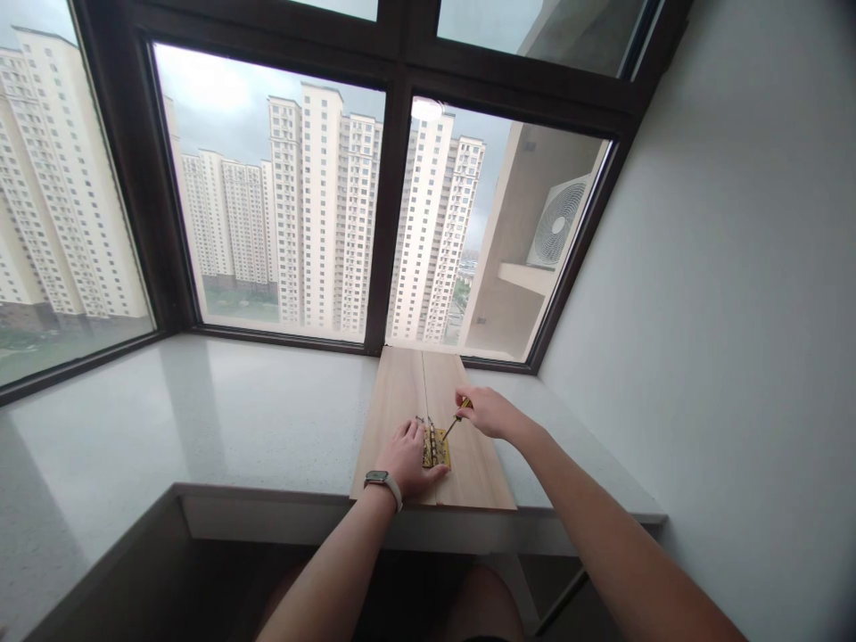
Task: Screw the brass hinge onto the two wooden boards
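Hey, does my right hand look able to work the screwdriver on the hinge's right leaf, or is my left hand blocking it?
Probably yes: the right hand has the screwdriver angled with its tip at the hinge's right leaf, while the left hand lies mostly left of it, thumb near the lower edge.

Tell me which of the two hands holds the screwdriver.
The right hand holds the screwdriver; the left hand, with a watch on its wrist, lies partly over the hinge.

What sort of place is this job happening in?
Probably a room high in a residential tower, at a window bay: a pale, speckled, stone-like counter runs below a dark brown window frame, and tall cream-coloured tower blocks stand outside. Whether it's a home or an office, I can't tell.
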Demonstrator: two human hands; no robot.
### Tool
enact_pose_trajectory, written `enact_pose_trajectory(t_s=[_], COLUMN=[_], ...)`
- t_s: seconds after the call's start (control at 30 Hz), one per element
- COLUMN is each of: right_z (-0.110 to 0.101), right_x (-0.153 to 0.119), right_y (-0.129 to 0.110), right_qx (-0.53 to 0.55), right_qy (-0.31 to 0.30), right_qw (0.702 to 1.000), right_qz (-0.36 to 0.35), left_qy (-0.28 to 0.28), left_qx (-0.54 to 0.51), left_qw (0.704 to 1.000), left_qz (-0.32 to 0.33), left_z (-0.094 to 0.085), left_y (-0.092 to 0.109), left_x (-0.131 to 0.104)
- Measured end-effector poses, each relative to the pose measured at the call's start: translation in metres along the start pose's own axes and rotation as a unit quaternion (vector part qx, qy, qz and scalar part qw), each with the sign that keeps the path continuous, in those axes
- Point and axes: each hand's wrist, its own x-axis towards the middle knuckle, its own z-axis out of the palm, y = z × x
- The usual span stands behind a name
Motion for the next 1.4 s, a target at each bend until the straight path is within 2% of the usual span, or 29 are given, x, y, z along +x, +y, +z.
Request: enact_pose_trajectory(t_s=[0.3, 0.5, 0.7, 0.8, 1.13, 1.4], right_z=[0.009, 0.003, -0.003, -0.003, 0.004, 0.001], right_x=[0.002, 0.003, 0.000, 0.001, 0.008, 0.005], right_y=[0.007, 0.008, -0.001, -0.003, 0.003, 0.006], right_qx=[0.020, -0.054, -0.087, -0.089, -0.073, -0.011], right_qy=[-0.024, -0.009, 0.001, 0.002, -0.004, -0.020], right_qw=[1.000, 0.995, 0.983, 0.980, 0.990, 0.999], right_qz=[-0.004, 0.081, 0.160, 0.177, 0.122, 0.036], left_qy=[0.008, 0.009, 0.009, 0.014, 0.009, 0.011], left_qx=[0.011, 0.005, 0.015, 0.025, 0.015, 0.016], left_qw=[1.000, 1.000, 1.000, 1.000, 1.000, 1.000], left_qz=[0.010, 0.008, 0.010, 0.012, 0.006, 0.004], left_z=[0.000, 0.001, -0.001, -0.001, 0.003, 0.005], left_y=[0.000, -0.001, 0.002, 0.003, 0.001, -0.001], left_x=[0.000, 0.000, 0.000, 0.000, 0.001, 0.002])
